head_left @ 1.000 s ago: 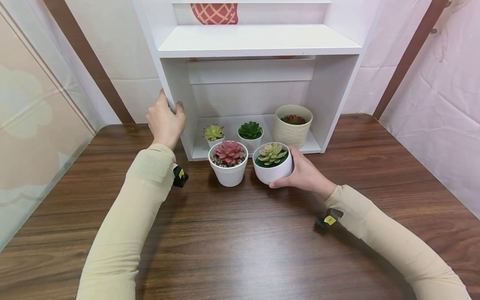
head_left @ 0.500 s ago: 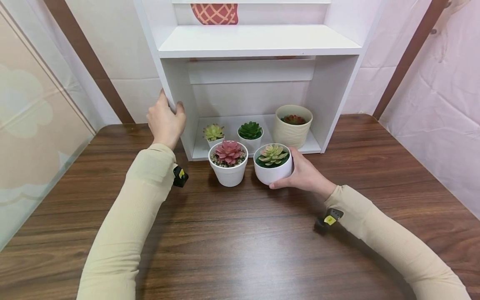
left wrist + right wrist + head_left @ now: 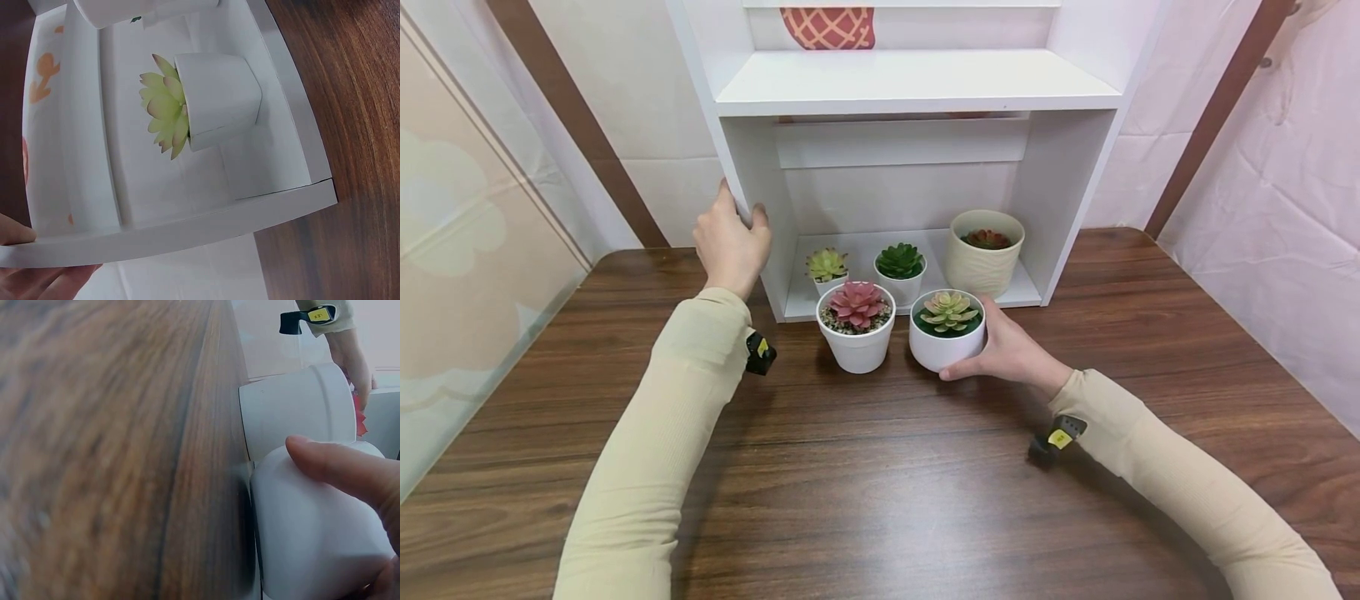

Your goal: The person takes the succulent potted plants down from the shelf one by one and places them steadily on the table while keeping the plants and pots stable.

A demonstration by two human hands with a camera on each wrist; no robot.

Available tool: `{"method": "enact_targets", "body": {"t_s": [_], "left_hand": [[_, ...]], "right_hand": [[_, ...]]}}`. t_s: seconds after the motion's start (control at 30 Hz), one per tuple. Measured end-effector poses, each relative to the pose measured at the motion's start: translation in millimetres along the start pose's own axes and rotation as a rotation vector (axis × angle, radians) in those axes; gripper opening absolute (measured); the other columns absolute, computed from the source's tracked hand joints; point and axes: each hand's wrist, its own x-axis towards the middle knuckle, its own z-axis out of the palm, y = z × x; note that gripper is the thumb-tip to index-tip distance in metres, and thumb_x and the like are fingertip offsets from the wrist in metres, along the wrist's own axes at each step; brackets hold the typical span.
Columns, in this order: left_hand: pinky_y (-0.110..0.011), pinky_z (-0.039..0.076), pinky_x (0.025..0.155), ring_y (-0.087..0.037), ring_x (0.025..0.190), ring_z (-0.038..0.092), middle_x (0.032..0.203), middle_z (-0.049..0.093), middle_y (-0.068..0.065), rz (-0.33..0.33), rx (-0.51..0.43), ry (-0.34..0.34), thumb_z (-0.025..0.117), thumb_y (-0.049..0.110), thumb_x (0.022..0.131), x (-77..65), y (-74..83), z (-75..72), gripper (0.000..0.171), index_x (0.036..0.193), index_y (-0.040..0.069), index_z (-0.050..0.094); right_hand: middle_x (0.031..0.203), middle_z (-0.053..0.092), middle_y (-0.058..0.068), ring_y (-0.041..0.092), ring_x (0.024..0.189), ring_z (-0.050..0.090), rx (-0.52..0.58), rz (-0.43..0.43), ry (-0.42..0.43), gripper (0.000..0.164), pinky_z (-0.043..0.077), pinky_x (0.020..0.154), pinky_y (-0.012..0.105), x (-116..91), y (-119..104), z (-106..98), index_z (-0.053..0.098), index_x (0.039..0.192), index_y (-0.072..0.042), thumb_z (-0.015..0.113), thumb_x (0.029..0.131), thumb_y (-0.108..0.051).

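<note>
My right hand [image 3: 1013, 344] grips the side of a round white pot [image 3: 945, 352] that holds a pale green, pink-tinged succulent [image 3: 950, 310]. In the right wrist view the thumb [image 3: 334, 464] lies along this pot's wall, and the pot's base is close to the tabletop. Just left of it stands a white pot [image 3: 860, 354] with a pink succulent [image 3: 856, 303], untouched. My left hand [image 3: 732, 242] holds the left side panel of a white shelf unit [image 3: 917, 107]. The left wrist view shows the panel's edge between thumb and fingers [image 3: 53, 282].
Inside the shelf's bottom compartment are a small white pot with a yellow-green succulent [image 3: 827, 264], a white pot with a dark green succulent [image 3: 901, 261] and a larger cream pot [image 3: 983, 265]. The shelf stands on a brown wooden table [image 3: 865, 483].
The round white pot in my right hand has shifted slightly right and toward me, widening the gap to the pink succulent's pot. My left hand has stayed on the shelf panel.
</note>
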Motion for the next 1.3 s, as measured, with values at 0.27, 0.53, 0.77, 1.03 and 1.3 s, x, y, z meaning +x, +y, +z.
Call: {"method": "enact_targets", "body": {"t_s": [0.27, 0.53, 0.77, 1.03, 1.3], "left_hand": [[-0.056, 0.049, 0.088, -0.044, 0.108, 0.062, 0.121, 0.063, -0.025, -0.006, -0.007, -0.005, 0.051, 0.020, 0.093, -0.6, 1.2, -0.2, 0.041, 0.130, 0.002, 0.053], [-0.056, 0.049, 0.088, -0.044, 0.108, 0.062, 0.121, 0.063, -0.025, -0.010, -0.004, -0.004, 0.051, 0.020, 0.093, -0.5, 0.4, 0.1, 0.041, 0.130, 0.003, 0.053], [-0.056, 0.049, 0.088, -0.044, 0.108, 0.062, 0.121, 0.063, -0.025, -0.009, -0.002, -0.002, 0.051, 0.020, 0.093, -0.5, 1.0, 0.2, 0.040, 0.130, 0.003, 0.053], [-0.055, 0.049, 0.089, -0.044, 0.108, 0.062, 0.120, 0.063, -0.025, -0.006, -0.005, 0.001, 0.051, 0.020, 0.093, -0.9, -2.9, 0.4, 0.040, 0.129, 0.002, 0.053], [-0.054, 0.049, 0.090, -0.044, 0.108, 0.062, 0.120, 0.063, -0.025, 0.012, 0.000, 0.001, 0.052, 0.019, 0.093, 0.1, -3.1, 1.6, 0.042, 0.131, 0.001, 0.052]], "right_hand": [[0.139, 0.045, 0.018, 0.032, 0.128, 0.045, -0.030, -0.006, -0.021, 0.109, 0.031, 0.109, 0.048, 1.1, 2.4, -1.2, 0.026, 0.144, -0.004, 0.092, 0.059, -0.019], [0.140, 0.045, 0.020, 0.034, 0.129, 0.044, -0.036, -0.019, -0.034, 0.108, 0.029, 0.110, 0.050, 1.8, 3.6, -1.6, 0.024, 0.144, -0.002, 0.091, 0.061, -0.019], [0.140, 0.044, 0.019, 0.033, 0.129, 0.043, -0.026, -0.023, -0.040, 0.109, 0.028, 0.111, 0.049, 1.8, 4.0, -1.9, 0.024, 0.144, -0.002, 0.091, 0.060, -0.017], [0.141, 0.042, 0.014, 0.029, 0.131, 0.041, 0.039, 0.000, -0.077, 0.109, 0.024, 0.113, 0.048, 3.2, 3.2, -3.6, 0.025, 0.145, -0.007, 0.092, 0.060, -0.018], [0.140, 0.044, 0.011, 0.026, 0.130, 0.042, 0.015, -0.006, -0.093, 0.108, 0.025, 0.113, 0.046, 3.0, 0.4, -9.2, 0.027, 0.145, -0.009, 0.092, 0.060, -0.024]]}}
